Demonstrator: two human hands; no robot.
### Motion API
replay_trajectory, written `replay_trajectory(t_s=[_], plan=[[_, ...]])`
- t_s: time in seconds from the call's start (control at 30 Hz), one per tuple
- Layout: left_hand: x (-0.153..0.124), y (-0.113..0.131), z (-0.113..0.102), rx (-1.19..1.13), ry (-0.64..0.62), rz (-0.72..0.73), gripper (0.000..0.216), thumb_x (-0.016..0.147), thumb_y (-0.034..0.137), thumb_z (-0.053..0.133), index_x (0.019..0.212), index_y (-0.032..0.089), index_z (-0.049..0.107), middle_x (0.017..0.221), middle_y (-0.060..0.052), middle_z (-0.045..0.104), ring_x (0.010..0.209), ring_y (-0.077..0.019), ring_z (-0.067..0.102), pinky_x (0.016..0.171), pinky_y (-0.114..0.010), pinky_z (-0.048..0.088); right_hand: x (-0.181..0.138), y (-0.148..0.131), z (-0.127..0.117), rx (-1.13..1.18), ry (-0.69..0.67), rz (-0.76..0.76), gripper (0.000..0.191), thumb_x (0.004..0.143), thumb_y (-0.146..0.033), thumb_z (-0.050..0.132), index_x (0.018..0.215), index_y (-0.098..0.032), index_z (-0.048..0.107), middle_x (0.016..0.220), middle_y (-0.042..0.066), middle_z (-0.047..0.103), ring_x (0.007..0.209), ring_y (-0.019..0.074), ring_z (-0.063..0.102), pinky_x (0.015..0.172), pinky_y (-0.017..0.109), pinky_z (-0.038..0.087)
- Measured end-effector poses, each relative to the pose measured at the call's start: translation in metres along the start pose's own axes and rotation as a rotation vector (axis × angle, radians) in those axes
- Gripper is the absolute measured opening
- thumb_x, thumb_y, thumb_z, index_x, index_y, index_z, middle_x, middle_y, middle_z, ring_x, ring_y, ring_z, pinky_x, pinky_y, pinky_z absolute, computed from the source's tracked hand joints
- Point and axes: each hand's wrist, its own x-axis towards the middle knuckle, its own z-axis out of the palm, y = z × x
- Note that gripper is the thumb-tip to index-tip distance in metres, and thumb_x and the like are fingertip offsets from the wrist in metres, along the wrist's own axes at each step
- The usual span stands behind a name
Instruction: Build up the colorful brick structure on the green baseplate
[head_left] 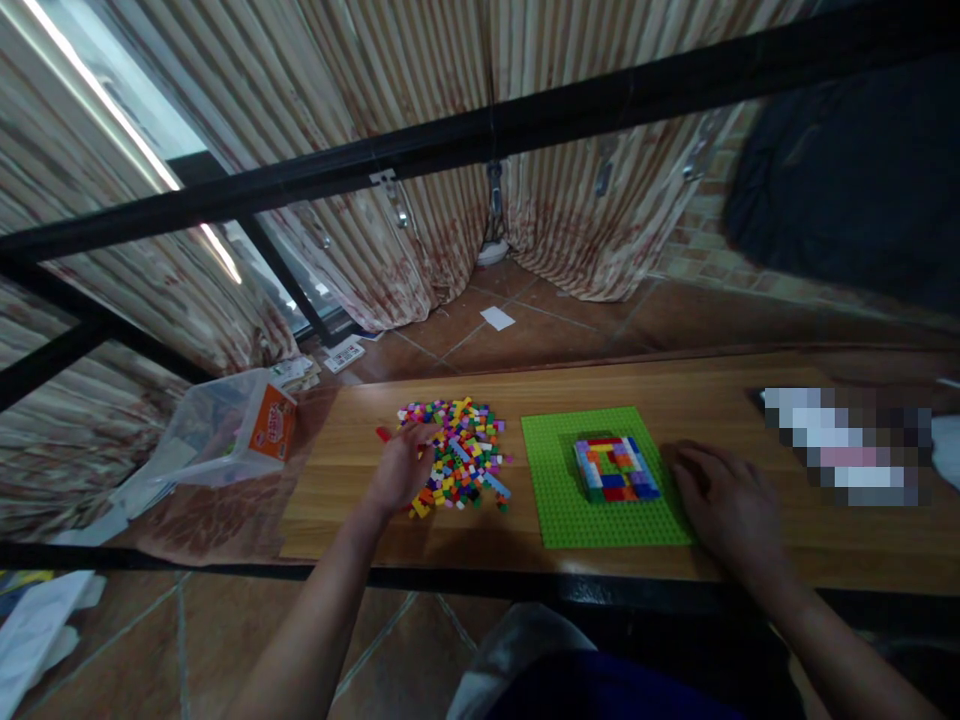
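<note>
The pile of small bricks (461, 455) lies on the wooden bench (712, 385), left of a green baseplate (559, 480). The pile spreads a little longer from its far left to its near right. The left hand (401, 470) rests on the pile's left edge with its fingers loosely curled; I cannot tell whether it grips a brick. On the baseplate stands a brick frame (616, 468), a near-square ring with a hollow middle and sides parallel to the plate's edges. The right hand (724, 500) lies flat and open, palm down, at the plate's right edge. At the bench's left end sits a clear plastic box (217, 430) with an orange label (271, 425); its writing is too small to read.
</note>
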Motion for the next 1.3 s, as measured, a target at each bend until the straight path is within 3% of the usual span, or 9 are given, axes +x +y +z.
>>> replay_trajectory(t_s=[0.2, 0.4, 0.53, 0.73, 0.97, 1.13, 1.23, 1.3], plan=[[0.024, 0.004, 0.006, 0.176, 0.039, -0.088, 0.033, 0.084, 0.021, 0.054, 0.114, 0.018, 0.068, 0.111, -0.010, 0.069, 0.108, -0.0237, 0.061, 0.099, -0.036, 0.047, 0.000, 0.000, 0.000, -0.017, -0.026, 0.005, 0.038, 0.094, -0.040, 0.044, 0.115, -0.016, 0.064, 0.117, 0.015, 0.064, 0.108, 0.0295, 0.057, 0.092, 0.045, 0.043], [0.052, 0.004, 0.007, 0.355, -0.125, -0.127, 0.036, 0.084, 0.020, 0.054, 0.118, 0.016, 0.067, 0.114, -0.012, 0.070, 0.107, -0.0258, 0.063, 0.099, -0.036, 0.045, 0.002, -0.003, -0.003, -0.022, -0.029, 0.011, 0.037, 0.094, -0.040, 0.044, 0.112, -0.015, 0.064, 0.117, 0.015, 0.064, 0.109, 0.0297, 0.057, 0.091, 0.045, 0.044], [0.054, 0.004, 0.009, 0.364, -0.141, -0.121, 0.034, 0.084, 0.019, 0.053, 0.115, 0.016, 0.068, 0.113, -0.013, 0.070, 0.107, -0.0266, 0.063, 0.098, -0.037, 0.045, 0.002, -0.003, -0.003, -0.018, -0.025, 0.012, 0.036, 0.094, -0.039, 0.045, 0.113, -0.016, 0.064, 0.117, 0.015, 0.065, 0.108, 0.0299, 0.057, 0.091, 0.046, 0.044], [0.039, -0.001, 0.005, 0.255, -0.035, -0.118, 0.034, 0.084, 0.018, 0.052, 0.115, 0.016, 0.067, 0.113, -0.013, 0.069, 0.107, -0.0280, 0.064, 0.097, -0.041, 0.049, 0.002, -0.002, -0.001, -0.013, -0.013, 0.017, 0.035, 0.093, -0.039, 0.047, 0.113, -0.016, 0.065, 0.116, 0.014, 0.065, 0.107, 0.0295, 0.058, 0.090, 0.046, 0.045], [0.011, -0.014, 0.006, -0.224, 0.154, -0.106, 0.031, 0.083, 0.027, 0.058, 0.112, 0.017, 0.065, 0.111, -0.011, 0.068, 0.097, -0.0231, 0.068, 0.088, -0.040, 0.055, 0.002, -0.006, -0.001, -0.005, 0.007, 0.023, 0.034, 0.092, -0.038, 0.047, 0.111, -0.016, 0.065, 0.115, 0.014, 0.065, 0.107, 0.0301, 0.057, 0.089, 0.047, 0.045], [-0.011, 0.000, 0.011, -0.471, 0.292, -0.108, 0.035, 0.081, 0.038, 0.064, 0.110, 0.019, 0.064, 0.109, -0.009, 0.066, 0.093, -0.0201, 0.067, 0.083, -0.037, 0.057, 0.005, -0.005, -0.007, 0.050, 0.025, 0.042, 0.033, 0.092, -0.039, 0.047, 0.108, -0.017, 0.066, 0.111, 0.015, 0.066, 0.103, 0.0299, 0.059, 0.088, 0.048, 0.047], [-0.024, 0.021, 0.012, -0.477, 0.357, -0.091, 0.033, 0.083, 0.038, 0.063, 0.110, 0.019, 0.064, 0.109, -0.008, 0.065, 0.096, -0.0198, 0.066, 0.087, -0.038, 0.056, 0.013, -0.031, -0.024, 0.135, 0.105, 0.083, 0.032, 0.092, -0.040, 0.047, 0.105, -0.018, 0.066, 0.103, 0.014, 0.068, 0.097, 0.0288, 0.061, 0.087, 0.048, 0.048], [-0.032, 0.039, 0.012, -0.397, 0.363, -0.056, 0.030, 0.085, 0.034, 0.062, 0.112, 0.021, 0.064, 0.111, -0.008, 0.065, 0.102, -0.0201, 0.064, 0.092, -0.039, 0.053, 0.020, -0.069, -0.039, 0.263, 0.163, 0.104, 0.031, 0.091, -0.042, 0.050, 0.102, -0.018, 0.066, 0.100, 0.013, 0.068, 0.095, 0.0278, 0.062, 0.088, 0.048, 0.048]])
